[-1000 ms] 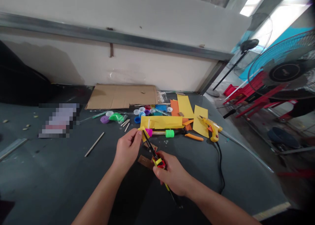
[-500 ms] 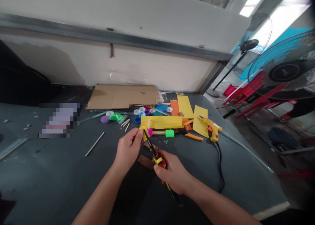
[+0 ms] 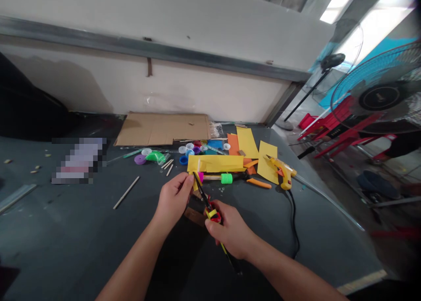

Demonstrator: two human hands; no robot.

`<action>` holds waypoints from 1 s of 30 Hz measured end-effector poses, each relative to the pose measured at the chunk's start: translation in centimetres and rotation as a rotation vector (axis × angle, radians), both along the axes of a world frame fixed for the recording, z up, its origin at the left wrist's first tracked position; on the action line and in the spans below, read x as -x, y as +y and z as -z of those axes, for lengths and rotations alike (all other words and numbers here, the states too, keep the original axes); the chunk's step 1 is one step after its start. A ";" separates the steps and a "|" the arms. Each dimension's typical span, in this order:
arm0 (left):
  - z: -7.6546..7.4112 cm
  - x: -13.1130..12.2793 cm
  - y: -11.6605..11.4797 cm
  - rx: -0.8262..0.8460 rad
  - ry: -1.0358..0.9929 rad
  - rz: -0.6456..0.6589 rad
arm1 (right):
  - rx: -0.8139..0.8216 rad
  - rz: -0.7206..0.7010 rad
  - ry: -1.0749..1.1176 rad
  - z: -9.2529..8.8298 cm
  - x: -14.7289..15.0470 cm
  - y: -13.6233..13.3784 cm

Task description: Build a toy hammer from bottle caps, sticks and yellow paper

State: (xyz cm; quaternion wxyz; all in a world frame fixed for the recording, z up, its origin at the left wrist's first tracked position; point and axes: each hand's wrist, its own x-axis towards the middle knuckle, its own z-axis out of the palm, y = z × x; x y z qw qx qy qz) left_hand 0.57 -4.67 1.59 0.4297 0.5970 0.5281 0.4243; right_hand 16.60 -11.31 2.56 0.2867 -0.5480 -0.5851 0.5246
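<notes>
From my remote feed, the person's left hand (image 3: 174,198) is pinched shut, thumb pressed against the curled fingers, around a small yellow card piece (image 3: 195,183) that is mostly hidden behind the fingertips. The right hand (image 3: 230,229) is closed in a firm wrap around a red-and-yellow handled tool (image 3: 213,215), with its long black tip (image 3: 200,191) angled far and left until it meets the yellow piece. I read this as a grip for steady, close work, with both hands drawn together just above the dark table (image 3: 66,248). The fingers cover much of the tool, so I can't tell whether it's a pair of scissors or something else, or exactly how the tip engages the card. A brown scrap (image 3: 194,216) lies partly under the hands. Farther off sit a yellow card strip (image 3: 216,163), a wooden stick carrying a green cap (image 3: 226,178), and scattered bottle caps (image 3: 189,150). To the right, a yellow hot glue gun (image 3: 282,171) rests on yellow card, perhaps placed there to protect the table, its black cord (image 3: 294,222) trailing toward me. A flattened cardboard sheet (image 3: 162,129) lies at the far edge, and a pixelated patch (image 3: 79,160) on the left hides whatever lies there.
</notes>
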 end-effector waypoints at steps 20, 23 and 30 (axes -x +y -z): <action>1.1 0.0 0.5 0.067 -0.047 -0.006 | 0.150 0.044 0.042 0.6 0.2 0.2; 1.4 0.4 1.1 0.074 -0.128 -0.127 | 0.160 0.090 0.213 0.7 -0.3 0.7; 3.2 1.5 3.0 0.080 -0.127 -0.313 | 0.023 0.301 0.514 -2.4 -6.0 3.3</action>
